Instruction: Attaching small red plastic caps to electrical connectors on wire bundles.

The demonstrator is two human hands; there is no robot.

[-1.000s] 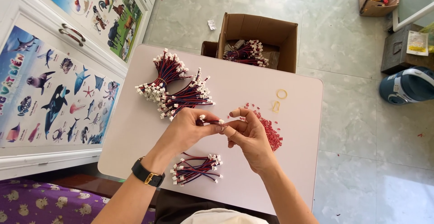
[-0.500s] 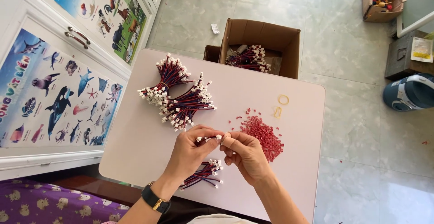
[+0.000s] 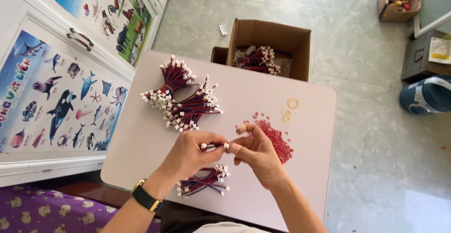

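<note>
Two hands meet over the front of a white table [image 3: 141,148]. Left hand [image 3: 192,154], watch on wrist, pinches a short red-black wire lead w/ white connector [image 3: 212,146] btwn thumb & fingers. Right hand [image 3: 256,153] grips the other end of same lead, fingertips closed on it, index raised. Lead sits in the air just above tabletop, btwn both hands. Below the hands: small loose batch of same leads [image 3: 203,185] on table near its front edge. Behind left hand: two tied bundles [image 3: 181,99], fanned out, touching each other. Right of right hand: pile of small red bits [image 3: 278,141], 2 yellow rubber bands [image 3: 290,110] beyond it. Past the table on the floor: open cardboard box [image 3: 282,35] w/ more bundles inside.
</note>
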